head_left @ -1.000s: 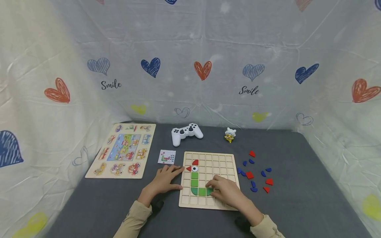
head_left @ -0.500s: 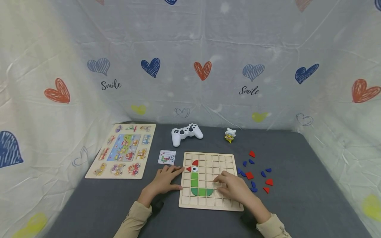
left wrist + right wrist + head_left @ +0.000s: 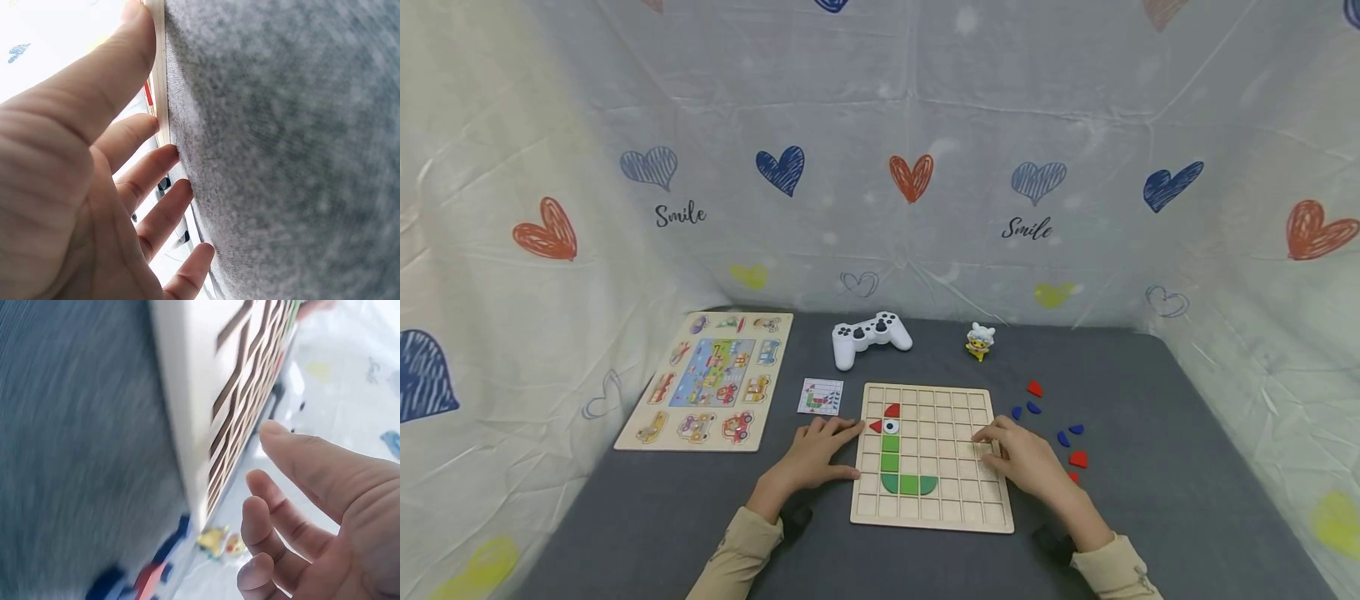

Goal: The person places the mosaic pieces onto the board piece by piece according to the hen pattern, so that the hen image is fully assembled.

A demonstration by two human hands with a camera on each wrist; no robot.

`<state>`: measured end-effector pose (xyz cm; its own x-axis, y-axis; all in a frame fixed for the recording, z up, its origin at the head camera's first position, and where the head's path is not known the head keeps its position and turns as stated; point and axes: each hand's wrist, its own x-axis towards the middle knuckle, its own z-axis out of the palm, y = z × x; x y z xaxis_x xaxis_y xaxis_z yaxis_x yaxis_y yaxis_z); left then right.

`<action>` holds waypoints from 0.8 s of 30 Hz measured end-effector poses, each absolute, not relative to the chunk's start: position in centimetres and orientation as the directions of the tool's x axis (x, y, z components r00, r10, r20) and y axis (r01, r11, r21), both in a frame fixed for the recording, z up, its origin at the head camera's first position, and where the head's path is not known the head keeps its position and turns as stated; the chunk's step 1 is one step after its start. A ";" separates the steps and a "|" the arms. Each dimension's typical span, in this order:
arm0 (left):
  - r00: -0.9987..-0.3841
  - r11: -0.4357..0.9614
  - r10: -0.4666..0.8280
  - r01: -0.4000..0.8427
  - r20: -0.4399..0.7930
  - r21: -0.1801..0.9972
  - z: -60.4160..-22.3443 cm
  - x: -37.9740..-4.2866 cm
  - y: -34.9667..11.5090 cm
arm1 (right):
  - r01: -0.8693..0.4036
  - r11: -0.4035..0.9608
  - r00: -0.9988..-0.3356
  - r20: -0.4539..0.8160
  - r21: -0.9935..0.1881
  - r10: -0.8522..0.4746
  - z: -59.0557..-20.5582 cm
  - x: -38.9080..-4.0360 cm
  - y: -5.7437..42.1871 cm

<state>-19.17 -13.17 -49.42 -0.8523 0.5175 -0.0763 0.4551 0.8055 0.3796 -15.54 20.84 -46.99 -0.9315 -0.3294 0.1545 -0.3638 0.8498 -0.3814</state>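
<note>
And here in the middle of the table (image 3: 1195, 467) sits the wooden grid board (image 3: 951, 506), flat on the dark cloth, with both hands at work around it. The left hand (image 3: 812, 454) lies at its left edge, fingers spread, thumb and fingertip touching the wood, gripping nothing. Over on the other side, the right hand (image 3: 1026, 458) is above the board's right edge, fingers loosely bent, thumb apart from them, nothing between! On the grid, a red rounded piece (image 3: 892, 410) tops the column, a red triangle (image 3: 876, 426) beside the eye piece (image 3: 891, 426), two green squares (image 3: 890, 453) below, then a green row with rounded ends. Toward the table's right edge lie loose red pieces (image 3: 1078, 459) and blue pieces (image 3: 1033, 407), some hidden by the hand. Up near the far edge, a white controller (image 3: 871, 336) and a small figurine (image 3: 979, 342); a patterned card (image 3: 820, 396) just off the board's far left corner; and at the table's far left corner, a picture puzzle (image 3: 632, 444).
</note>
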 end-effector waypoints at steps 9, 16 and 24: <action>-0.845 0.795 0.530 0.467 -0.069 0.387 -49.1 -19.0 -13.2 | -0.332 0.888 -0.940 0.191 -0.318 -0.283 -47.3 -17.2 24.1; -0.843 0.795 0.534 0.471 -0.071 0.383 -49.3 -19.1 -13.2 | -0.288 0.915 -0.954 0.168 -0.282 -0.249 -47.0 -18.5 26.2; -0.851 0.805 0.519 0.456 -0.080 0.380 -49.8 -19.3 -13.2 | -0.260 0.933 -0.957 0.195 -0.250 -0.214 -47.4 -20.1 28.4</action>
